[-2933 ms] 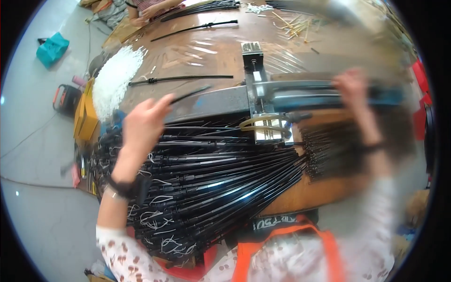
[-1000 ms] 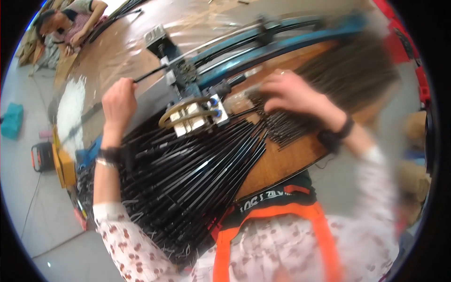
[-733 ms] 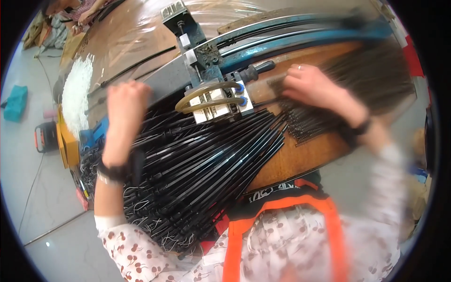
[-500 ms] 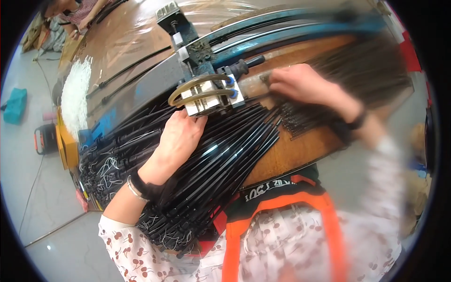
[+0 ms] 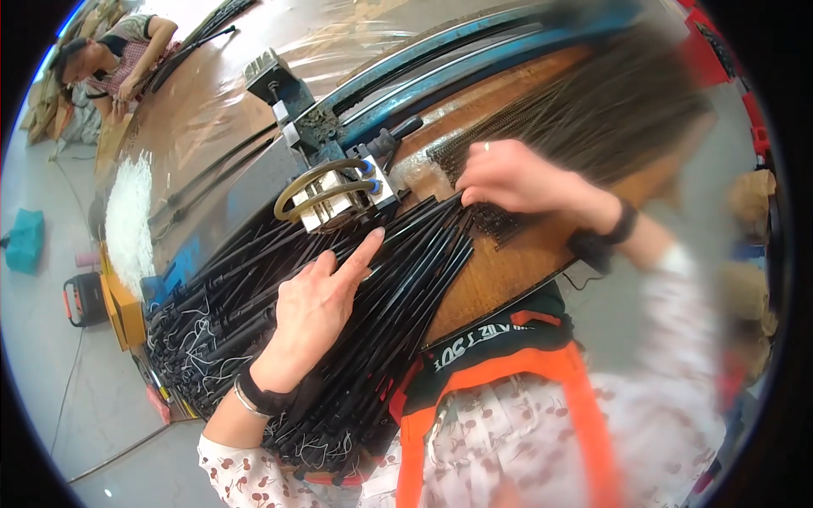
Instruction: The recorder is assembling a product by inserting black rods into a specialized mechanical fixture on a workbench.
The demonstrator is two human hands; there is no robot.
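My left hand (image 5: 315,300) hovers over a pile of long black rods (image 5: 423,279), index finger stretched out toward the underside of a metal clamping machine (image 5: 330,203); it grips nothing that I can see. My right hand (image 5: 518,179) is closed, thumb and fingers pinched at the end of a thin black rod (image 5: 442,204) to the right of the machine. Two curved yellowish hoses with blue fittings loop over the machine's block. White threads hang from the rods' far-left ends.
A dense bundle of thin dark rods (image 5: 584,110) lies right of the machine. Blue rails (image 5: 474,72) run behind it. White strips (image 5: 129,222) are heaped at the left, near a yellow box (image 5: 121,305). Another person (image 5: 127,63) sits at the far left.
My left hand has come away from the machine's underside, its index finger now extended. My right hand has shifted slightly left and down in the picture. The view has turned slightly.
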